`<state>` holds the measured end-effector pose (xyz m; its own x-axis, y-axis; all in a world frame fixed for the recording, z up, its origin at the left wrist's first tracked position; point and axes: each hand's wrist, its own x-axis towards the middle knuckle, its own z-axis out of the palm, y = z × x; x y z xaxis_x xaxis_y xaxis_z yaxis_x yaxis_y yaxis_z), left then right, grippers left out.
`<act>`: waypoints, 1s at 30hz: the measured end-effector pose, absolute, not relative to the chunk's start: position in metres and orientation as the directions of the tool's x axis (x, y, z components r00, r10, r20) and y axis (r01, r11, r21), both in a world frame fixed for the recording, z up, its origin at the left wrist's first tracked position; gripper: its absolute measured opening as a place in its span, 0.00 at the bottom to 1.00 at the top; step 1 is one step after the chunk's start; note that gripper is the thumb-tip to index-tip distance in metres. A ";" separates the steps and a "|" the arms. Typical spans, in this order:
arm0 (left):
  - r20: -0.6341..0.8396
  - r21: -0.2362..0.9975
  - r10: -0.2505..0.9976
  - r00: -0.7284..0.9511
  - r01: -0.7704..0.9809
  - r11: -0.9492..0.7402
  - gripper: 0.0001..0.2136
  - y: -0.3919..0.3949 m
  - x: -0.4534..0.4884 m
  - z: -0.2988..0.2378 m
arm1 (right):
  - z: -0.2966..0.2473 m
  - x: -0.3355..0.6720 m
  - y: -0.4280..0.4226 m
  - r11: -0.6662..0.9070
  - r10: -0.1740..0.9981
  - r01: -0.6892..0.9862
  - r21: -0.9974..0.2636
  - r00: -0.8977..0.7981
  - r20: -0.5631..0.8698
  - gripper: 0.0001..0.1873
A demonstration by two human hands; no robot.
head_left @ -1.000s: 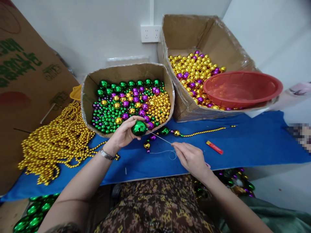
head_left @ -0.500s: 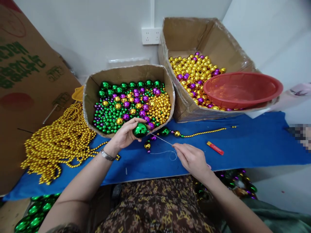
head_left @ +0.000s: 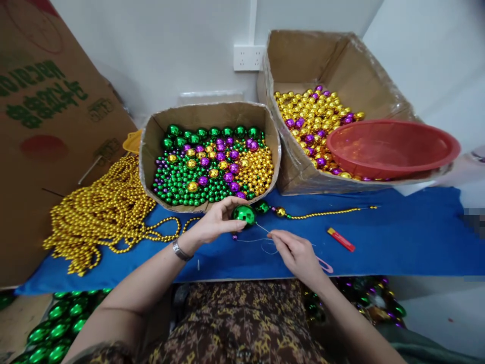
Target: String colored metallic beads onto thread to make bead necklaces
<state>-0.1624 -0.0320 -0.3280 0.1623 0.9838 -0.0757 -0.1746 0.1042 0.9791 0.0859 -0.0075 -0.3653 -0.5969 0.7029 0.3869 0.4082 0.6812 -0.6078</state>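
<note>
My left hand (head_left: 217,221) is closed around a large shiny green bead (head_left: 245,215) above the blue cloth. Between thumb and fingertips of my right hand (head_left: 293,250) is a thin needle (head_left: 262,228), its tip at the bead's right side. Fine clear thread (head_left: 250,240) runs in a loose loop below, to a small purple bead (head_left: 235,236) under the green one. Behind lies a partly strung necklace with a second green bead (head_left: 262,207), a gold bead (head_left: 280,212) and a strand of tiny gold beads (head_left: 326,214).
An open box of mixed beads (head_left: 146,172) stands in front. Right of it, a taller box (head_left: 295,177) holds gold and purple beads and a red basin (head_left: 394,146). Gold bead strands (head_left: 102,212) are heaped left. A red-yellow cutter (head_left: 341,239) and pink handle (head_left: 326,265) lie right.
The green bead and my left hand have moved right and down, nearer my right hand. Less of the needle shows between bead and fingers. The view has shifted slightly.
</note>
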 end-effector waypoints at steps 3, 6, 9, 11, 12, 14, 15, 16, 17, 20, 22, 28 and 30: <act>-0.058 0.986 0.983 0.177 -0.144 0.084 0.25 -0.032 -0.163 -0.328 | -0.368 0.089 -0.006 0.710 0.693 0.459 -0.535 -0.592 0.412 0.12; -0.063 0.985 0.978 0.200 -0.144 0.093 0.25 -0.032 -0.163 -0.328 | -0.370 0.089 -0.006 0.712 0.690 0.455 -0.535 -0.596 0.411 0.12; -0.080 0.987 0.973 0.214 -0.122 0.108 0.26 -0.033 -0.160 -0.331 | -0.370 0.085 -0.007 0.711 0.684 0.428 -0.558 -0.604 0.409 0.13; -0.078 0.993 0.966 0.246 -0.062 0.096 0.27 -0.034 -0.158 -0.332 | -0.370 0.081 -0.008 0.719 0.678 0.423 -0.551 -0.601 0.424 0.13; -0.071 0.996 0.960 0.270 -0.036 0.083 0.27 -0.036 -0.157 -0.332 | -0.371 0.080 -0.009 0.722 0.675 0.419 -0.551 -0.600 0.428 0.12; -0.040 0.999 0.946 0.323 -0.014 0.047 0.28 -0.037 -0.158 -0.329 | -0.372 0.077 -0.010 0.716 0.677 0.404 -0.569 -0.601 0.425 0.12; -0.016 0.999 0.942 0.335 -0.027 0.026 0.28 -0.037 -0.160 -0.328 | -0.372 0.077 -0.011 0.709 0.681 0.397 -0.583 -0.601 0.418 0.11; 0.011 0.999 0.944 0.331 -0.051 0.006 0.27 -0.035 -0.162 -0.325 | -0.372 0.078 -0.011 0.700 0.687 0.393 -0.596 -0.599 0.412 0.11; 0.038 0.997 0.952 0.304 -0.076 -0.016 0.26 -0.032 -0.165 -0.323 | -0.372 0.078 -0.011 0.691 0.695 0.395 -0.605 -0.592 0.408 0.10; 0.112 0.992 0.988 0.109 0.041 -0.117 0.19 -0.008 -0.172 -0.319 | -0.371 0.082 -0.011 0.674 0.724 0.426 -0.604 -0.546 0.422 0.10; 0.190 0.921 0.981 0.033 0.341 -0.190 0.14 0.017 -0.171 -0.319 | -0.370 0.084 -0.010 0.663 0.740 0.448 -0.600 -0.515 0.433 0.10; 0.158 0.442 0.915 0.370 0.802 -0.401 0.08 0.083 -0.148 -0.335 | -0.368 0.089 -0.012 0.647 0.757 0.461 -0.608 -0.485 0.438 0.10; 0.116 0.387 0.903 0.414 0.818 -0.425 0.09 0.090 -0.142 -0.339 | -0.368 0.091 -0.013 0.646 0.760 0.466 -0.605 -0.469 0.450 0.10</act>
